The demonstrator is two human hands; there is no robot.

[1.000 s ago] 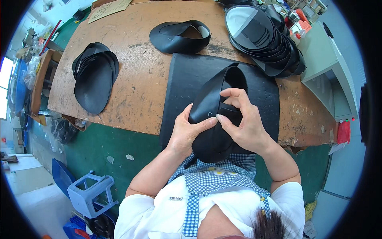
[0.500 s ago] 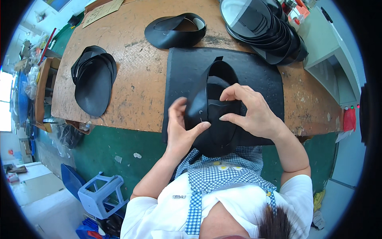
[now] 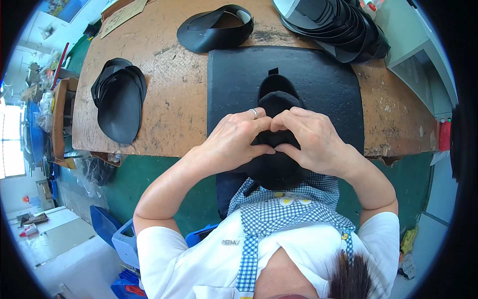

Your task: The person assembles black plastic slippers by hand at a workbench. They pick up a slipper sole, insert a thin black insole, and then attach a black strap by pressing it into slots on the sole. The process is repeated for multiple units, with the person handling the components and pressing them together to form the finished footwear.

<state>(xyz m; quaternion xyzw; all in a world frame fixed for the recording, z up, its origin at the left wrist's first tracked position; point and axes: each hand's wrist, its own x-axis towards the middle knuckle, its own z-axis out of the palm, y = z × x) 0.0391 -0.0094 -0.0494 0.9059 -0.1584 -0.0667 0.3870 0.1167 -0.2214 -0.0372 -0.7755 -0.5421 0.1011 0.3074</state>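
Observation:
A black shoe upper (image 3: pixel 280 169) lies at the front edge of the black mat, its rounded end toward my apron and its open end pointing away. Both hands meet over its middle. My left hand (image 3: pixel 236 134), with a ring on one finger, is closed, thumb and fingers pinching the upper from the left. From the right, my right hand (image 3: pixel 311 137) pinches it the same way, fingers and thumb tips close to the left hand's. Between the hands, the exact edge they grip is partly hidden. A small black tab (image 3: pixel 273 71) sticks up beyond the open end.
Beneath the work is a black mat (image 3: pixel 234 70) on a worn wooden table (image 3: pixel 169 99). Another black upper (image 3: pixel 215 34) stands beyond it. Stacked black sole-shaped pieces (image 3: pixel 119 107) lie left; a large pile of black uppers (image 3: pixel 338 30) is at back right, by a grey cabinet (image 3: pixel 413 45).
My left hand has come in from the left side of the upper and now pinches it beside the right hand. My right hand's fingers have closed together. The view has shifted slightly.

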